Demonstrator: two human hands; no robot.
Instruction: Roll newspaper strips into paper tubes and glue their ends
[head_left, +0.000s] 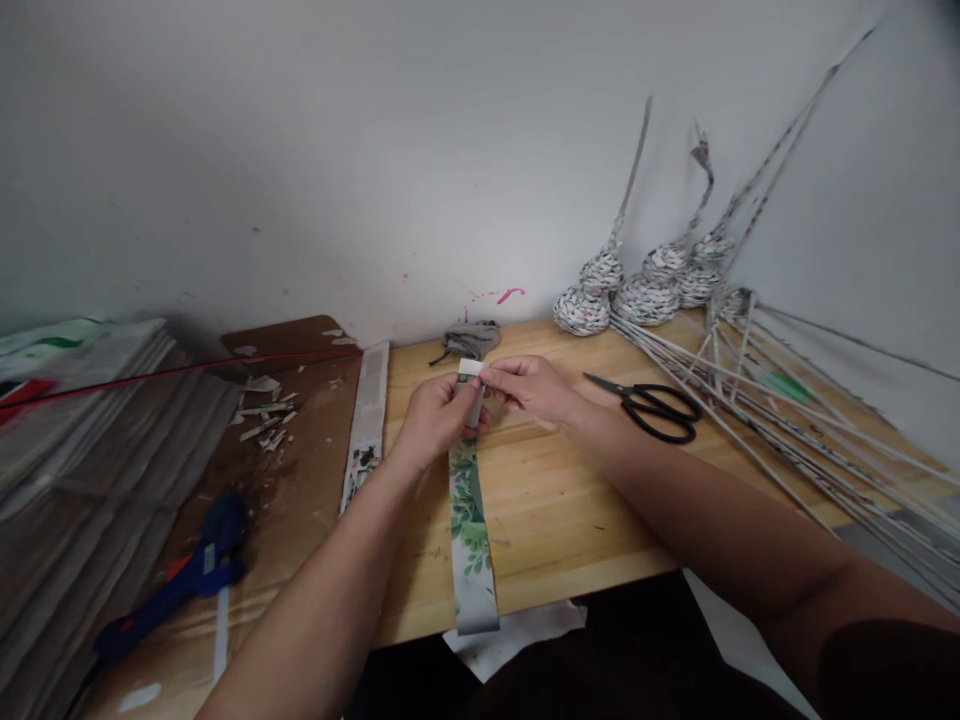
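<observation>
A long paper strip [472, 540] printed with green leaves runs from my hands down over the table's front edge. At its far end it is folded, and a white bit sticks up between my fingers. My left hand [436, 415] is closed around this folded end, thumb on top. From the right, my right hand [536, 388] pinches the same end between thumb and fingers. The fingertips of both hands nearly meet there. Black-handled scissors [660, 412] lie on the table to the right of my right hand.
Woven paper gourd shapes [582, 310] stand against the wall, beside many rolled paper sticks [795, 440]. A grey cloth [471, 340] lies behind my hands. On the left are a newspaper strip [367, 420], paper scraps [268, 412], a blue glue gun [202, 570] and stacked newspapers [97, 480].
</observation>
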